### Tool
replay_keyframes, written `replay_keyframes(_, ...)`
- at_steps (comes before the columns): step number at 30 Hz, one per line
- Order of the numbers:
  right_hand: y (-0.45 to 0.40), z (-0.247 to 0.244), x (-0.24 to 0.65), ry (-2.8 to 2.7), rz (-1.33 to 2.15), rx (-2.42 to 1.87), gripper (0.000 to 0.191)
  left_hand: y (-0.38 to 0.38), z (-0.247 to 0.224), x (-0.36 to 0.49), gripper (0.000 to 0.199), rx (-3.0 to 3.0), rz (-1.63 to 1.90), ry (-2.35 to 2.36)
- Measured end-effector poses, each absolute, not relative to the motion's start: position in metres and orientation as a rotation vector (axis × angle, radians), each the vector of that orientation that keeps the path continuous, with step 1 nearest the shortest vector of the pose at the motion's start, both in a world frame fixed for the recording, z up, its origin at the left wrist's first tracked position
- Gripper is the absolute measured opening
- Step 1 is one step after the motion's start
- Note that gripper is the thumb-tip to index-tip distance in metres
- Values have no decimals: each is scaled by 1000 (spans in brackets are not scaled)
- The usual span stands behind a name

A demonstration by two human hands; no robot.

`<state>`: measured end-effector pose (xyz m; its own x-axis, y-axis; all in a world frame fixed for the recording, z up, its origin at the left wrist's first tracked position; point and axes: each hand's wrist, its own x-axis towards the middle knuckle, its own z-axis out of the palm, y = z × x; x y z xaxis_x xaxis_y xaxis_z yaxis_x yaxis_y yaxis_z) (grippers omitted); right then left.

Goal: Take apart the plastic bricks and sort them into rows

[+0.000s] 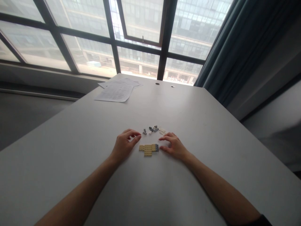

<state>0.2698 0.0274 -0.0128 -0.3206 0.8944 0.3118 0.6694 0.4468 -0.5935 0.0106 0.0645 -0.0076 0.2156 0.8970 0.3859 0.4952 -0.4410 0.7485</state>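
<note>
A flat assembly of yellow toy building bricks (148,148) with a blue-grey end piece (157,147) lies on the table between my hands. My left hand (127,142) rests to its upper left, fingers curved and apart, with nothing seen in them. On the other side, my right hand (171,144) has its thumb beside the blue-grey end and its fingers spread from the thumb. Just beyond are loose grey and black pieces (154,128), a small grey piece (144,131) near my left fingertips, and white studded plates (162,131) near my right fingers.
The white table (150,194) stretches away toward large windows. Printed paper sheets (116,91) lie at its far left. Two small round holes (157,83) sit near the far edge. A dark blue curtain (225,53) hangs at the right.
</note>
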Motion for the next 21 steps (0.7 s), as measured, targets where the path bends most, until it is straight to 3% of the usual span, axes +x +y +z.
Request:
replay_keyframes(7,37,-13,279,-1877,228,-1488,23,65,-12,10,23,2052,1131,1287)
replay_keyframes(13,41,-18,282,-2024,217,-1527,13,67,-17,10,20,2251,1133,1470)
replay_keyframes(21,48,-15,285,-2044,138,-1626,15,67,-17,9,20,2261,1121,1584)
